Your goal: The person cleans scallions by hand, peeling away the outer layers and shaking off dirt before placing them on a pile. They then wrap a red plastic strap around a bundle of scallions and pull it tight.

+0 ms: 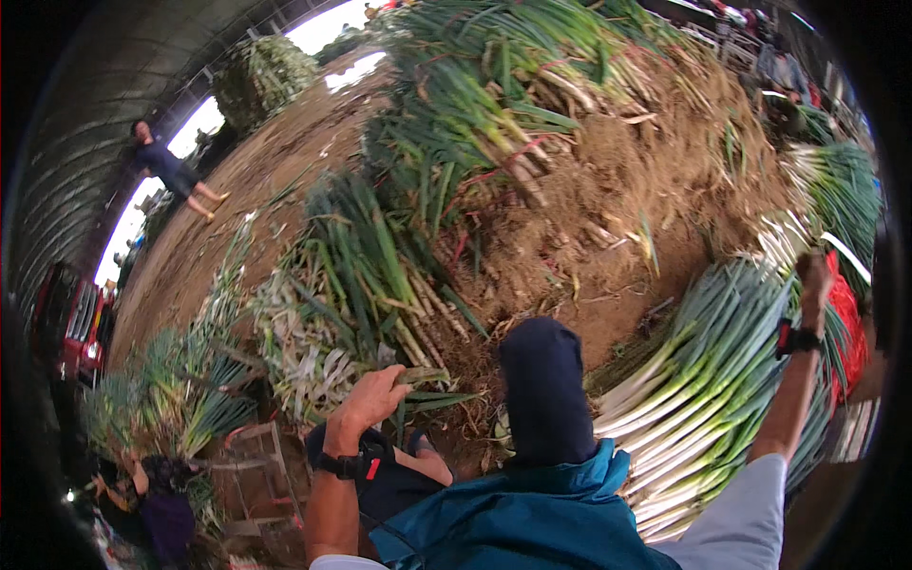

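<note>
My left hand (372, 397) is in front of my left knee, its fingers closed on a strip of green leek leaf (426, 376). Stretched far out to the right, my right hand (814, 273) is over the leafy end of a neat pile of cleaned leeks (698, 370), beside a red plastic bag (844, 318). Its fingers are small and blurred, so whether it grips anything there is hidden. The cleaned leeks lie side by side, white ends toward me. Past my left hand are tied, unpeeled leeks (370, 256) with stripped leaves (313, 356) beside them.
A large heap of soil-covered leeks (513, 85) rises ahead on brown earth (646, 190). More white-rooted leeks (826, 180) lie at far right. A metal frame (256, 475) stands at left. Farther off are a person (171, 166), a red vehicle (81, 328) and a leafy stack (266, 81).
</note>
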The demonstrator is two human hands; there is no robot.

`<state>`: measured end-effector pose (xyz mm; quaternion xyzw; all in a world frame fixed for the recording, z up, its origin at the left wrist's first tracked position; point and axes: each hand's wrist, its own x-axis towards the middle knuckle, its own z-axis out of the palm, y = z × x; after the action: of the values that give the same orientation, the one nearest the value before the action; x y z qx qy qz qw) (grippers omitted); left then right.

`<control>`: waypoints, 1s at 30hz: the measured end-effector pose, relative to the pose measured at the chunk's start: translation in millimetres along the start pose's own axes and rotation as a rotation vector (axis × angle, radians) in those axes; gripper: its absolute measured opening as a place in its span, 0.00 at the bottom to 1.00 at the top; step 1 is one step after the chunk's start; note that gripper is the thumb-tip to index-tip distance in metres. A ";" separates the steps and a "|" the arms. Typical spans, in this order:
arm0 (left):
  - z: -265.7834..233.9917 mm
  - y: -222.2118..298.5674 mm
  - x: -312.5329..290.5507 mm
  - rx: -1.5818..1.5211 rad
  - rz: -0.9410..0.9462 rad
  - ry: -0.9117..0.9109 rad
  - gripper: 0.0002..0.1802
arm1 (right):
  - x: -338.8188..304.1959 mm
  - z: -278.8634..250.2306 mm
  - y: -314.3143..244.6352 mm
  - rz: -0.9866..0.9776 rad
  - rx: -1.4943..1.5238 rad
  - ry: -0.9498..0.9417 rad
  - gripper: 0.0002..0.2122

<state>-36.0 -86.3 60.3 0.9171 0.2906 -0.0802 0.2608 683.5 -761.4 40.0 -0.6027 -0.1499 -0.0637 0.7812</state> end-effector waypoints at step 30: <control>10.2 -157.3 -69.4 -0.999 -0.260 0.241 0.15 | -462.5 695.9 357.7 0.615 -0.478 -1.085 0.12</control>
<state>-183.1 -16.4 4.4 0.6403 0.4327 0.1424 0.6184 236.3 -35.4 -274.7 -0.7211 -0.3249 0.4425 0.4227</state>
